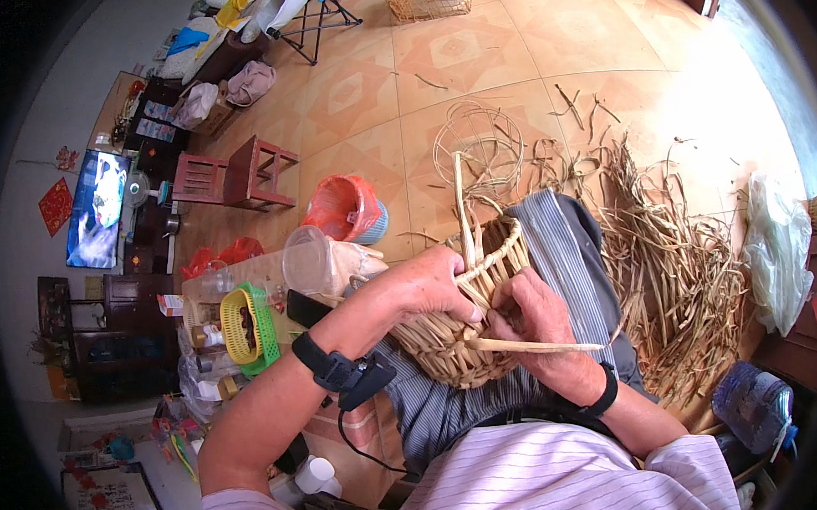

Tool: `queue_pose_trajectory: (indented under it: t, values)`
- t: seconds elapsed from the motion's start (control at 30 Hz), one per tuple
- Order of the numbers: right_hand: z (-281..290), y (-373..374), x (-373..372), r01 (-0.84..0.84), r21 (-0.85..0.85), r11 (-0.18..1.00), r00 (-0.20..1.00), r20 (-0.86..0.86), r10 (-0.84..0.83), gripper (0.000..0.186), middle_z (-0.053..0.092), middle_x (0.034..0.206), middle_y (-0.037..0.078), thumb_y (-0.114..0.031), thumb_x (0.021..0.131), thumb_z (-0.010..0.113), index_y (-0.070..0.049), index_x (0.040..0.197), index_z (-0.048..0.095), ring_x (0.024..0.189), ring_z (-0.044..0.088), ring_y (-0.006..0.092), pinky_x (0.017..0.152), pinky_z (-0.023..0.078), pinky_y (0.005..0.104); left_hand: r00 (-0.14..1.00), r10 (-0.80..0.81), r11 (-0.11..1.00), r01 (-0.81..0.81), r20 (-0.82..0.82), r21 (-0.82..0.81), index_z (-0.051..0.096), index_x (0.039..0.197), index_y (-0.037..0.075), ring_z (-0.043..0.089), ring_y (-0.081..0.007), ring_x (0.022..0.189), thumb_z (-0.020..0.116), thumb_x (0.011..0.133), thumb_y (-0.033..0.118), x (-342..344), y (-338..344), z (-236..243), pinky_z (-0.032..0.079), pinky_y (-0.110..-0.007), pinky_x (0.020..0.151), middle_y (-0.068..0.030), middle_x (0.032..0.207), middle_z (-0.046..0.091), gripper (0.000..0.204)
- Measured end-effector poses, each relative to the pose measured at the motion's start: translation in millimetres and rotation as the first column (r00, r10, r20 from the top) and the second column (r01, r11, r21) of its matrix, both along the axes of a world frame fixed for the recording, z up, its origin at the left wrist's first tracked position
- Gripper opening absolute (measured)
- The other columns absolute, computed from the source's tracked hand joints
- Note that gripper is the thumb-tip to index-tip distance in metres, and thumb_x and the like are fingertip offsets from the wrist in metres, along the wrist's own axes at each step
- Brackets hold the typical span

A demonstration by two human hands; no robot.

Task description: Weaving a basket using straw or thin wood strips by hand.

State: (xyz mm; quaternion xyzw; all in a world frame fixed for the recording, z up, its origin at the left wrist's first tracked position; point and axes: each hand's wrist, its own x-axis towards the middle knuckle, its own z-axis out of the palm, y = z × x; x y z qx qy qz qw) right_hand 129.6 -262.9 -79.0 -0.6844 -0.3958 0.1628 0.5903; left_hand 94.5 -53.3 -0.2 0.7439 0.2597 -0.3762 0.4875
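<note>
A half-round basket (444, 349) woven from tan dried plant stalks rests tilted on my lap. My left hand (442, 285) grips its rim, thumb on the outer wall and other fingers partly hidden inside. Against the same wall, close to the left thumb, my right hand (532, 318) is closed in a pinch; what its fingertips hold is hidden. A pale thick stalk (531, 344) sticks out of the weave and crosses the right palm. Another upright stalk (462, 207) rises from the rim.
Loose dried stalks (669, 280) lie heaped on the floor to my right, a wire-like coil (478, 142) ahead. At left stand a red-lined bin (345, 210), a wooden chair (255, 175) and a table with a yellow basket (240, 326). A water jug (752, 407) is at lower right.
</note>
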Motion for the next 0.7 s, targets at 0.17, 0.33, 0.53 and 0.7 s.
queue_pose_trajectory:
  t: [0.17, 0.33, 0.53, 0.7]
  values:
    - [-1, 0, 0, 0.007, 0.013, 1.0, 1.0, 0.019, -0.007, 0.026, 0.051, 0.086, 0.014, 0.001, 0.081, 0.074, -0.003, 0.096, 0.054, 0.075, 0.056, 0.0344, 0.066, 0.047, 0.0433, 1.0, 0.014, 1.0, -0.015, -0.019, -0.022, 0.074, 0.102, -0.004, 0.069, -0.0137, 0.079, 0.09, 0.069, 0.013, -2, 3, -5, 0.056, -0.03, 0.073, -0.0083, 0.091, 0.076, 0.04]
    - [-3, -1, 0, -0.004, 0.01, 1.0, 1.0, 0.023, 0.004, 0.027, 0.052, 0.087, 0.014, 0.001, 0.081, 0.075, -0.003, 0.096, 0.054, 0.076, 0.056, 0.0342, 0.066, 0.048, 0.0427, 0.999, 0.038, 0.998, -0.039, -0.027, -0.051, 0.073, 0.103, -0.004, 0.068, -0.0142, 0.078, 0.09, 0.069, 0.012, 0, 1, -1, 0.056, -0.03, 0.072, -0.0076, 0.09, 0.075, 0.041]
    - [-3, -2, 0, -0.018, -0.008, 1.0, 0.999, -0.039, 0.018, 0.027, 0.053, 0.087, 0.013, 0.001, 0.081, 0.076, -0.003, 0.097, 0.055, 0.077, 0.057, 0.0335, 0.068, 0.049, 0.0419, 0.994, 0.073, 0.997, -0.073, -0.08, 0.006, 0.071, 0.101, -0.005, 0.069, -0.0157, 0.081, 0.089, 0.071, 0.007, 0, 0, 0, 0.056, -0.03, 0.074, -0.0081, 0.091, 0.075, 0.037]
    - [-2, -3, 0, -0.019, 0.015, 1.0, 0.999, -0.035, 0.02, 0.026, 0.054, 0.088, 0.013, 0.002, 0.082, 0.075, -0.002, 0.097, 0.055, 0.078, 0.058, 0.0333, 0.069, 0.049, 0.0418, 0.987, 0.151, 0.958, -0.135, 0.046, -0.251, 0.065, 0.118, -0.004, 0.069, -0.0151, 0.094, 0.083, 0.073, -0.001, -7, 2, -14, 0.056, -0.03, 0.082, -0.009, 0.108, 0.073, 0.049]
